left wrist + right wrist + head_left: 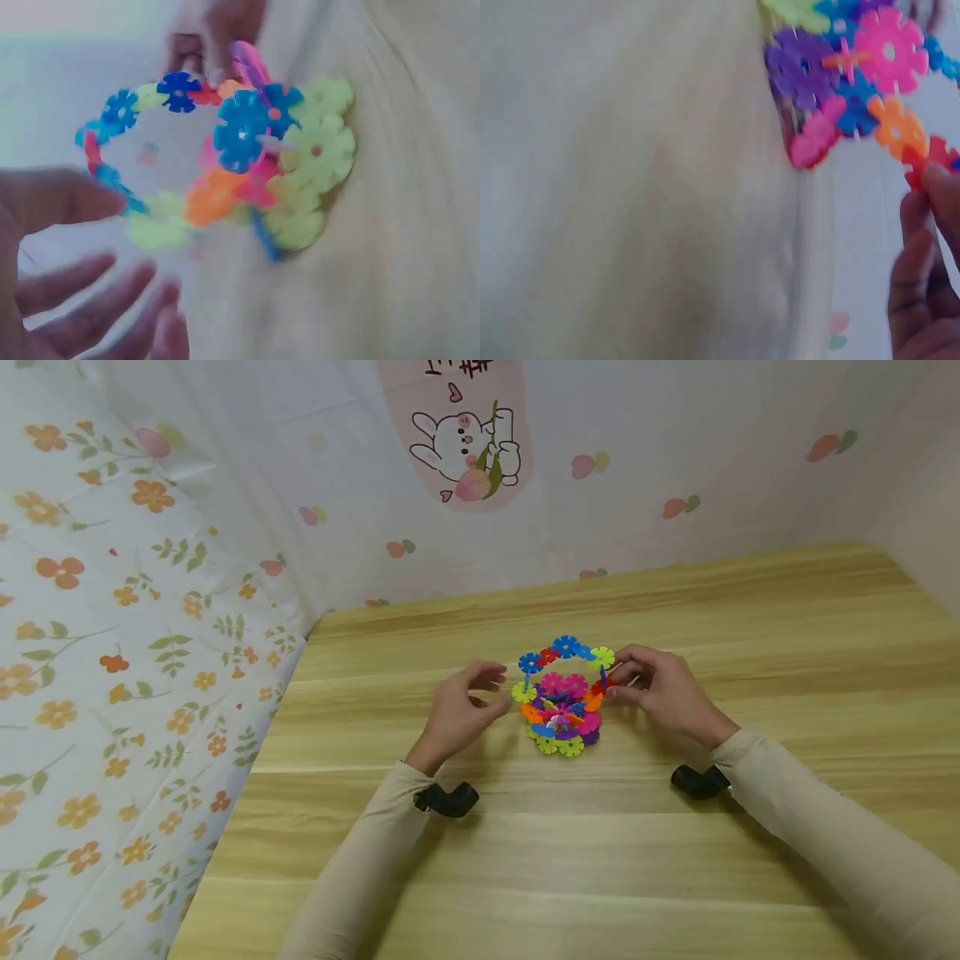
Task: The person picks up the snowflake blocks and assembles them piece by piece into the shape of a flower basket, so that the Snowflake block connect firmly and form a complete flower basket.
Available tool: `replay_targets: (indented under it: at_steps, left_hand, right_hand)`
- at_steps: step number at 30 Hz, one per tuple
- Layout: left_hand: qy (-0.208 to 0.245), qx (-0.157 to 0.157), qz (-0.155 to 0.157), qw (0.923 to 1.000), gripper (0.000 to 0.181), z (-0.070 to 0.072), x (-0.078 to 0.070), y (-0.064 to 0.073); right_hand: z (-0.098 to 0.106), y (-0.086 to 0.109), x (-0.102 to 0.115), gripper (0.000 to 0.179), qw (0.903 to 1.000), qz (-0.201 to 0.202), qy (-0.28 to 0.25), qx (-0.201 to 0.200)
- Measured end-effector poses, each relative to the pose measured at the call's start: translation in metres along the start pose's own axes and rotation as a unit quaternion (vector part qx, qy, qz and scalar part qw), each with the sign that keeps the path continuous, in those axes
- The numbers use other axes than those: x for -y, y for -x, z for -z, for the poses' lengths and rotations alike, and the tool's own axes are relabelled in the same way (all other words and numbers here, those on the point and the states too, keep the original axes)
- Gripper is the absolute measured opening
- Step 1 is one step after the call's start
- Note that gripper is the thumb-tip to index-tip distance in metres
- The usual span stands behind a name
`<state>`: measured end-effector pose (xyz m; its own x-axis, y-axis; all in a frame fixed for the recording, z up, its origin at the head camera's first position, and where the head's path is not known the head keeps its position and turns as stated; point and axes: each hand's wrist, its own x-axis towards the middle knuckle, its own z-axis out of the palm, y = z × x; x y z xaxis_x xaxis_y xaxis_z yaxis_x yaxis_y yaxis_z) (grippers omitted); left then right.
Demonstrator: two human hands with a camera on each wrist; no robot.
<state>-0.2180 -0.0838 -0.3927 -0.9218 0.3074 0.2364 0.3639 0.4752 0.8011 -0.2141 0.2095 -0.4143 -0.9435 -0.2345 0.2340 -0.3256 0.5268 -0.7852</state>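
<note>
A small basket [562, 718] built from colourful interlocking plastic flower discs stands on the table, with an arched handle [566, 647] of linked discs over it. My right hand [663, 689] is at the basket's right side, where thumb and finger pinch a red flower disc [922, 161] low on the handle. On the opposite side, my left hand [465, 706] has its fingers spread and loosely bent beside a yellow-green disc [524, 692]. In the left wrist view, the left thumb [67, 201] overlaps the blue discs at the handle's foot, and nothing is gripped.
The wooden table [562, 877] runs back to a curtain [300, 460] printed with a rabbit and fruit. Another floral curtain [135, 660] hangs along the left edge. A black curved device [450, 799] sits at the left wrist and a similar black device [699, 782] at the right.
</note>
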Motion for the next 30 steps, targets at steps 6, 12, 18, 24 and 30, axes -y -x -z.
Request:
replay_targets:
  at_steps: [6, 12, 18, 24, 30]
  left_hand:
    - [0.109, 0.094, 0.104, 0.9841, 0.028, -0.003, 0.024, -0.007]
    - [0.181, 0.055, 0.107, 0.9761, 0.019, -0.002, 0.021, 0.005]
    - [0.187, 0.035, 0.121, 0.9742, 0.021, -0.005, 0.015, 0.015]
    - [0.218, 0.015, 0.128, 0.9674, 0.02, -0.011, 0.016, 0.02]
    - [0.228, 0.002, 0.147, 0.9626, 0.018, -0.012, 0.017, 0.021]
  right_hand:
    - [0.007, -0.01, -0.003, 0.028, 0.9986, 0.013, 0.035, 0.037]
    - [0.002, -0.002, 0.015, 0.029, 0.9945, 0.038, 0.091, -0.034]
    - [-0.023, 0.017, 0.058, 0.015, 0.9738, 0.121, 0.177, -0.075]
    - [-0.06, 0.016, 0.071, 0.035, 0.9512, 0.133, 0.278, 0.02]
    - [-0.077, 0.008, 0.069, 0.047, 0.9324, 0.151, 0.328, -0.019]
